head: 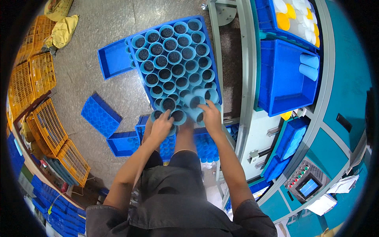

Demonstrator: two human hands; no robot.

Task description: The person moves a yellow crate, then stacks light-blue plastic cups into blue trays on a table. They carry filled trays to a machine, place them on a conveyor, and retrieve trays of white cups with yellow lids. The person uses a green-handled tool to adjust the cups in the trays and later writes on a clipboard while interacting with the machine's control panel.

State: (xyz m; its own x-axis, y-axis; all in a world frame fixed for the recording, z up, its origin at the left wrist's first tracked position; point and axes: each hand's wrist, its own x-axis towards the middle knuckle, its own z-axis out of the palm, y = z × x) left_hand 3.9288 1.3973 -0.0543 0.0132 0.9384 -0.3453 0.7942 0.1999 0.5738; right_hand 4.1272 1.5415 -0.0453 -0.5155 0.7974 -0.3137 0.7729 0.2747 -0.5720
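A blue tray (213,59) in front of me is packed with rows of upright light-blue plastic cups (170,44), many filled with dark granules. At its near edge, my left hand (161,127) has its thumb and fingers on the rim of a light-blue cup (179,117), with another filled cup (168,104) just beyond the fingertips. My right hand (211,117) grips the rim of a cup (196,102) at the near right corner. The cups around the right hand are motion-blurred, so their exact contact is unclear.
Blue bins (118,59) (102,115) lie on the floor at left, near yellow crates (50,127). To the right, a metal frame (247,74) borders a machine bench carrying a blue bin (284,89) with two light-blue cups (308,66). A control panel (308,180) sits lower right.
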